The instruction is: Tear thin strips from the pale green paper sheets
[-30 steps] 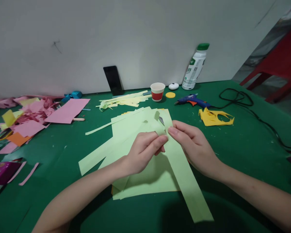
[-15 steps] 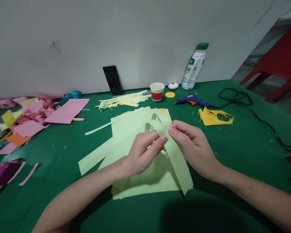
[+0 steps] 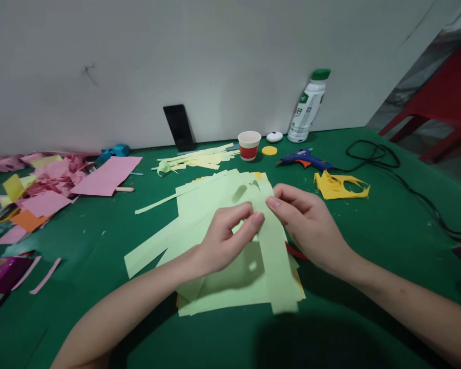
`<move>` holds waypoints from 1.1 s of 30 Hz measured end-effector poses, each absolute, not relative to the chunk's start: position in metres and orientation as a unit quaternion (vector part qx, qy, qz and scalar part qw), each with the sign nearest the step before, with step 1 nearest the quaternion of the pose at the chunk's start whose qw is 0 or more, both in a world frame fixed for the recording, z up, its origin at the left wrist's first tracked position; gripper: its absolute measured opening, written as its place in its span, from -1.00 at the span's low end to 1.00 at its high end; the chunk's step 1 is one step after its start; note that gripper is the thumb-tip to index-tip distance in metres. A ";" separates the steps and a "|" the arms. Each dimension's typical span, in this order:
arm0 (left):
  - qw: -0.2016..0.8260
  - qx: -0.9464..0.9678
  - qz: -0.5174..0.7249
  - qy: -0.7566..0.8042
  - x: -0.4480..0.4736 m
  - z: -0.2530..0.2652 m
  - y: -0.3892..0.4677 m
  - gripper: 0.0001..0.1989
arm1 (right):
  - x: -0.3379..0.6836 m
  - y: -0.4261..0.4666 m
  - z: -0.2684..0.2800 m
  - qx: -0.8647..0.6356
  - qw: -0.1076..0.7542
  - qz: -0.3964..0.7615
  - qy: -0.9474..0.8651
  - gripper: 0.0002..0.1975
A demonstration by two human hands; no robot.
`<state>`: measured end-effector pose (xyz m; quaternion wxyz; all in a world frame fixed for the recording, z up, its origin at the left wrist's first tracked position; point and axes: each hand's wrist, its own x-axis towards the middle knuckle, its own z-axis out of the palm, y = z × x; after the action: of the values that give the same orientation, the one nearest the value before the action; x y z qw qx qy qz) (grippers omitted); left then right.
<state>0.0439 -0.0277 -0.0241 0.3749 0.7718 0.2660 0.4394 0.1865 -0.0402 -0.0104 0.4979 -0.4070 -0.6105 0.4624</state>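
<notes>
Above a stack of pale green paper (image 3: 223,266), a wide pale green paper strip (image 3: 278,271) hangs between my hands, its lower end reaching past the stack's front edge. My right hand (image 3: 311,230) pinches the strip near its upper part, thumb against index finger. On the other side my left hand (image 3: 228,241) is closed with thumb and index finger at the strip's left edge. The strip's upper end curls just beyond the fingertips. A red curved piece (image 3: 296,251) shows below my right hand, mostly hidden.
Behind the stack stand a paper cup (image 3: 249,146), a phone (image 3: 179,127) and a bottle (image 3: 308,107). A blue glue gun (image 3: 305,159) trails a black cord at right, near a cut yellow paper (image 3: 340,185). Pink scraps (image 3: 54,179) lie at left, pale strips (image 3: 200,157) behind.
The strip's lower end has swung left and hangs straighter. Its curled upper part looks smaller. The red piece under my right hand has come into view; my hands have barely moved.
</notes>
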 end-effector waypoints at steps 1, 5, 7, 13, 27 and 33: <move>0.379 0.779 0.427 0.259 0.044 -0.024 -0.028 -0.66 | 0.187 -0.040 -0.009 -0.411 0.495 0.456 -0.615 -0.69; 0.413 0.775 0.406 0.252 0.044 -0.023 -0.028 -0.65 | 0.188 -0.039 -0.005 -0.422 0.466 0.430 -0.648 -0.63; 0.436 0.771 0.394 0.246 0.043 -0.023 -0.028 -0.64 | 0.190 -0.039 -0.003 -0.421 0.445 0.408 -0.677 -0.60; 0.453 0.750 0.406 0.257 0.042 -0.023 -0.030 -0.58 | 0.192 -0.039 -0.002 -0.386 0.421 0.396 -0.719 -0.65; 0.404 0.754 0.443 0.269 0.044 -0.023 -0.031 -0.64 | 0.190 -0.040 -0.002 -0.397 0.441 0.396 -0.701 -0.70; 0.409 0.766 0.422 0.262 0.044 -0.021 -0.032 -0.62 | 0.189 -0.042 -0.005 -0.404 0.448 0.370 -0.707 -0.66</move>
<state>0.0442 -0.0318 -0.0207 0.4086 0.7660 0.2617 0.4216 0.1888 -0.0423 -0.0055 0.4483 -0.4038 -0.7067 0.3696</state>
